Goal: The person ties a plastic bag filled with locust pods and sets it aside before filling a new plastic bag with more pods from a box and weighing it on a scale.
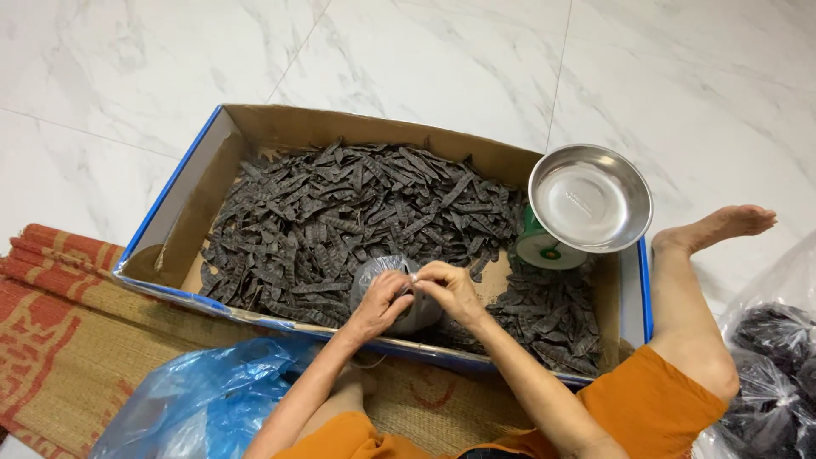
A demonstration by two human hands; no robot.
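Head view: cardboard box (pixel 255 127) on white marble floor (pixel 425 51).

A box (pixel 183 200) fills mid-frame, pods (pixel 340 221) inside; a scale (pixel 586 204) at its right end; bags (pixel 769 374), perhaps filled, lower right.

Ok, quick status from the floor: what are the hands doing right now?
Left hand and right hand both pinching the top of a small filled clear bag. Bag sits in cardboard box of dark pods. Scale beside, nothing blocking.
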